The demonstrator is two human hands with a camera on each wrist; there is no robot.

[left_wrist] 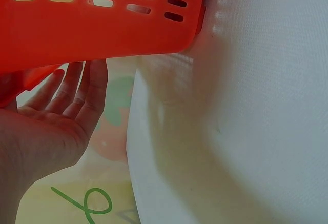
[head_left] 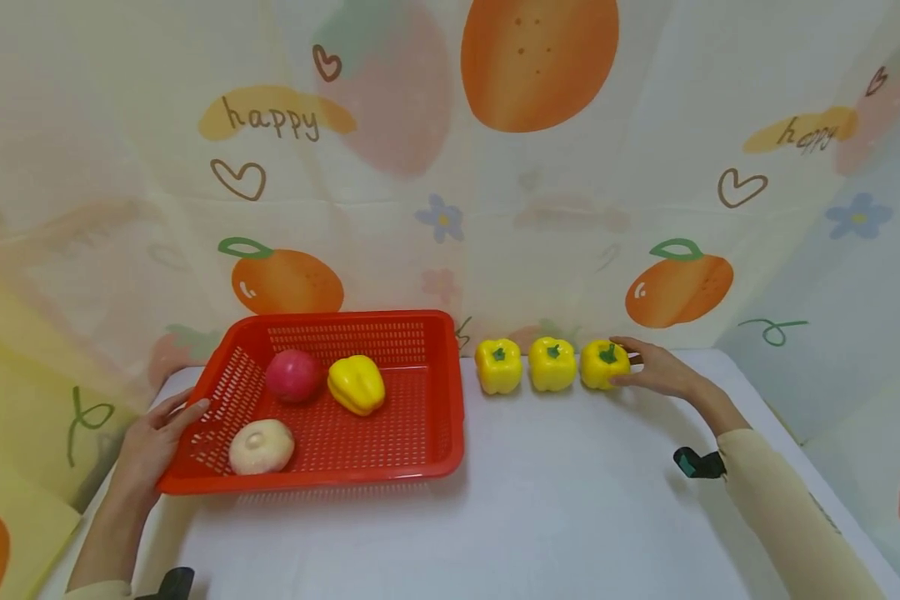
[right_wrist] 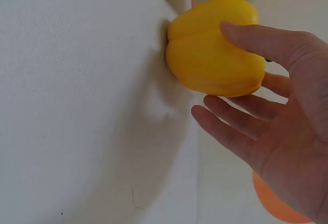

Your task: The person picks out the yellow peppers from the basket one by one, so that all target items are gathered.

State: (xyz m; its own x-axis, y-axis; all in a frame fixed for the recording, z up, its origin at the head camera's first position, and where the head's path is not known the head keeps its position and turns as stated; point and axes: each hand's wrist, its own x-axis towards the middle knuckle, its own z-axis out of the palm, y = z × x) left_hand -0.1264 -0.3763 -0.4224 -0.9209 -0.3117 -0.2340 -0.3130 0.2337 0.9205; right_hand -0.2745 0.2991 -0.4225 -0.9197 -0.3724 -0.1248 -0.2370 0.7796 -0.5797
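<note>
On the left, a red plastic basket (head_left: 441,417) holds a yellow bell pepper (head_left: 356,385), a round dark-pink piece of produce (head_left: 293,376) and a cream-coloured rounded one (head_left: 262,447) with a small knob on top. My left hand (head_left: 152,440) grips the basket's left rim, thumb on top; in the left wrist view its fingers (left_wrist: 92,93) reach below the rim. At the right end of a row of three yellow bell peppers, my right hand (head_left: 656,369) holds the last pepper (head_left: 600,364) between thumb and fingers. In the right wrist view, the thumb lies across that pepper (right_wrist: 205,55).
The other two upright yellow bell peppers, one left (head_left: 499,367) and one middle (head_left: 552,364), stand between the basket and my right hand. A white cloth-covered table (head_left: 555,500) lies under everything. Behind it hangs a fruit-printed curtain (head_left: 540,192).
</note>
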